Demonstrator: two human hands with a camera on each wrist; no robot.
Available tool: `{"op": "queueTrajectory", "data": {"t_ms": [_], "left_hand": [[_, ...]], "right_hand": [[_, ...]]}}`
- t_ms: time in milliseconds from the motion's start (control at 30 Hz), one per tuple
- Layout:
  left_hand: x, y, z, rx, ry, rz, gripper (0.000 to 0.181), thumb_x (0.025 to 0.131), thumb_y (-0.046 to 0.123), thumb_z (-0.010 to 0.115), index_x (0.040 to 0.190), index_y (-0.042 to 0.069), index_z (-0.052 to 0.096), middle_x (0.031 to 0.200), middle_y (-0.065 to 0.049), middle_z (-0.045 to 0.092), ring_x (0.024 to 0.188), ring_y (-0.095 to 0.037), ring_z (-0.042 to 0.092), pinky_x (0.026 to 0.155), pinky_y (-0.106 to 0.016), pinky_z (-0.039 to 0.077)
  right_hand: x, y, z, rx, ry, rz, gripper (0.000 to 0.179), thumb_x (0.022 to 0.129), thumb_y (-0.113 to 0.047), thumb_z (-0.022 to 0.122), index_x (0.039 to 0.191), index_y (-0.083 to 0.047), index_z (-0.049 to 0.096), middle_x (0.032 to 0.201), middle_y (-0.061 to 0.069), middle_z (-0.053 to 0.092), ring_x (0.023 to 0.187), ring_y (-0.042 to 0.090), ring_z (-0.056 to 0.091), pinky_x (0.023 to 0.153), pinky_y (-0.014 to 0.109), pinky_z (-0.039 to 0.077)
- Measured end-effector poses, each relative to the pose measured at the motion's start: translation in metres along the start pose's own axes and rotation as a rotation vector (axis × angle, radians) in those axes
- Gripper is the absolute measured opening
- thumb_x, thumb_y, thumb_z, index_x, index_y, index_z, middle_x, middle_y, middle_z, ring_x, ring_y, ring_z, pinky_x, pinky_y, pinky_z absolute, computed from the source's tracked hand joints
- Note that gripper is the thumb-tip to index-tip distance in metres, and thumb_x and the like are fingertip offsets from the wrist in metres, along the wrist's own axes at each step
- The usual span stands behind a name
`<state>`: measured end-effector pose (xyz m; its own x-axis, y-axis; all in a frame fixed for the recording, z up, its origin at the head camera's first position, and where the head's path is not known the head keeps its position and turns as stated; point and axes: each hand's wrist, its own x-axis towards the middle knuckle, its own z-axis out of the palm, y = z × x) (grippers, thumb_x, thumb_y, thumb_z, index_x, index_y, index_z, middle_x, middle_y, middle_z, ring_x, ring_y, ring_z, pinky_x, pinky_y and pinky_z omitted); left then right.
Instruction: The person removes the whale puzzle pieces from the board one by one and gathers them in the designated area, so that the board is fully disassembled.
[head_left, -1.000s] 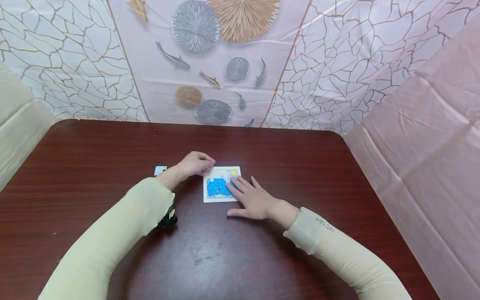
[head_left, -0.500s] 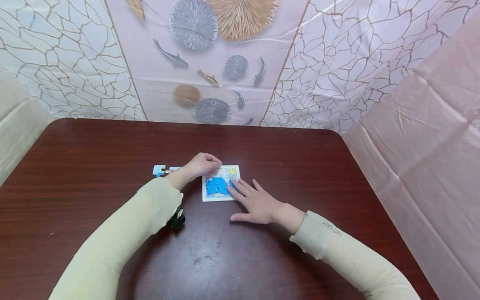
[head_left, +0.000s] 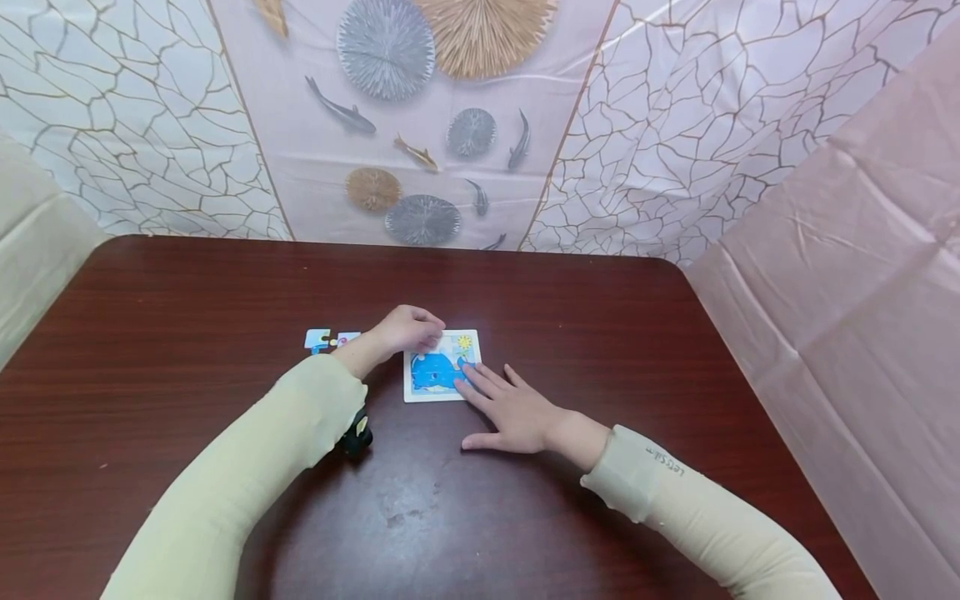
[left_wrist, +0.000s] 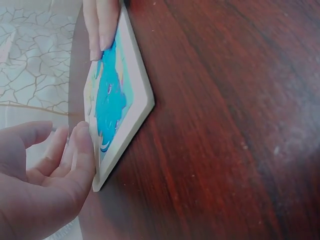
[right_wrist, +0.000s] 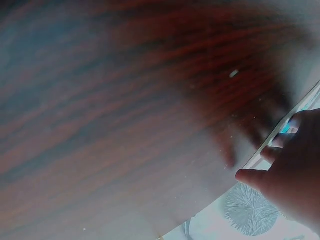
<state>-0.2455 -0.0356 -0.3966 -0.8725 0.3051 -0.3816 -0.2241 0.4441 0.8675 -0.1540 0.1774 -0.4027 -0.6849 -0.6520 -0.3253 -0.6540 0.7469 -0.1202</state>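
Head view: a small white-rimmed puzzle tray lies flat near the middle of the dark table, between the two hands. Its picture shows a blue whale with a yellow sun in the far right corner. The right hand lies spread and holds nothing; its fingers are nearly straight, their tips resting on the right part of the tray, while the thumb sticks out to the near side over the table. The left hand is at the far left corner, fingers bent and bunched toward the thumb. The left wrist view puts a fingertip against the rim, but I cannot tell whether a piece is pinched there, since the hand covers that corner. Two loose pieces, one pale blue and one with a reddish spot, lie just beyond the left forearm, and more could be hidden behind it.

The step in hand looks like seating or lining up a piece at the far left corner while the right hand steadies the rest. The next move probably calls for pressing that corner level, then reaching back for a loose piece
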Motion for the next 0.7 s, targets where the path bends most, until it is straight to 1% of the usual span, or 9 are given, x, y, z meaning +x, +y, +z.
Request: {"op": "queueTrajectory", "data": {"t_ms": [133,233,367,500,600,700], "left_hand": [[0.0,0.0,0.0,-0.012,-0.014,-0.007,0.035,0.094,0.02,0.053,0.121,-0.002,0.058,0.11,-0.02,0.065,0.088,-0.02,0.065,0.086,-0.03,0.055],[0.001,-0.001,0.003,-0.027,-0.034,-0.023,0.035,0.094,0.02,0.053,0.122,-0.002,0.057,0.111,-0.02,0.065,0.09,-0.019,0.065,0.087,-0.029,0.054],[0.002,-0.001,0.006,-0.066,-0.045,-0.032,0.037,0.095,0.02,0.053,0.125,-0.002,0.054,0.115,-0.021,0.063,0.097,-0.022,0.066,0.088,-0.029,0.054],[0.002,0.0,0.01,-0.129,-0.053,-0.03,0.041,0.096,0.02,0.05,0.13,-0.003,0.049,0.121,-0.022,0.06,0.106,-0.026,0.063,0.091,-0.03,0.052],[0.001,0.002,0.011,-0.173,-0.052,-0.049,0.042,0.097,0.02,0.048,0.131,-0.004,0.047,0.124,-0.022,0.059,0.111,-0.028,0.061,0.093,-0.031,0.05],[0.001,0.003,0.013,-0.198,-0.035,-0.071,0.043,0.097,0.02,0.048,0.132,-0.004,0.046,0.125,-0.022,0.058,0.112,-0.028,0.06,0.094,-0.031,0.05]], "right_hand": [[0.001,0.0,0.001,-0.003,0.001,-0.002,0.085,0.087,-0.068,0.039,0.151,-0.019,0.013,0.159,0.004,0.004,0.147,0.021,0.006,0.116,0.057,0.01],[0.001,0.001,0.002,-0.007,0.002,-0.002,0.085,0.087,-0.068,0.039,0.151,-0.02,0.013,0.159,0.004,0.004,0.147,0.021,0.006,0.116,0.057,0.01],[0.002,0.001,0.002,-0.011,0.006,-0.006,0.085,0.087,-0.068,0.039,0.151,-0.019,0.013,0.159,0.004,0.004,0.147,0.021,0.005,0.115,0.057,0.011],[0.002,0.002,0.003,-0.007,0.011,-0.013,0.085,0.087,-0.068,0.04,0.151,-0.019,0.012,0.159,0.004,0.004,0.147,0.021,0.005,0.115,0.057,0.011],[0.001,0.002,0.003,-0.004,0.01,-0.014,0.085,0.087,-0.068,0.04,0.151,-0.019,0.012,0.159,0.004,0.003,0.147,0.021,0.005,0.116,0.057,0.01],[0.001,0.002,0.003,-0.002,0.008,-0.012,0.085,0.087,-0.068,0.04,0.151,-0.019,0.012,0.159,0.004,0.003,0.147,0.021,0.004,0.116,0.057,0.01]]}}
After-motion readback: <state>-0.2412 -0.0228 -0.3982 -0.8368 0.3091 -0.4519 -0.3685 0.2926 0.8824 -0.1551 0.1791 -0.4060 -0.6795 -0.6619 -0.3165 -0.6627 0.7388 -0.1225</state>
